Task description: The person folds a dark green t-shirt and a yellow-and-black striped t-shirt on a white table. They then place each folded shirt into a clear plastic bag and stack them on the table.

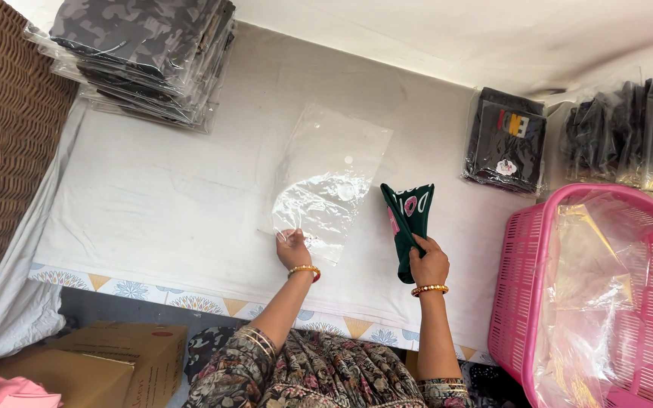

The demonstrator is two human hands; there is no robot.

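A clear plastic bag [332, 180] lies flat on the white cloth-covered surface [160, 204]. My left hand [293, 248] rests on the bag's near edge, fingers pressing it down. My right hand [428, 262] grips a folded dark green garment [409, 219] with pink and white print, held upright just to the right of the bag. Both wrists wear bangles.
A pink plastic basket [519, 272] holding clear bags stands at the right. Stacks of packed dark garments lie at the far left [145, 53] and far right [509, 140]. A wicker piece [1, 136] is at the left, cardboard boxes [115, 359] below.
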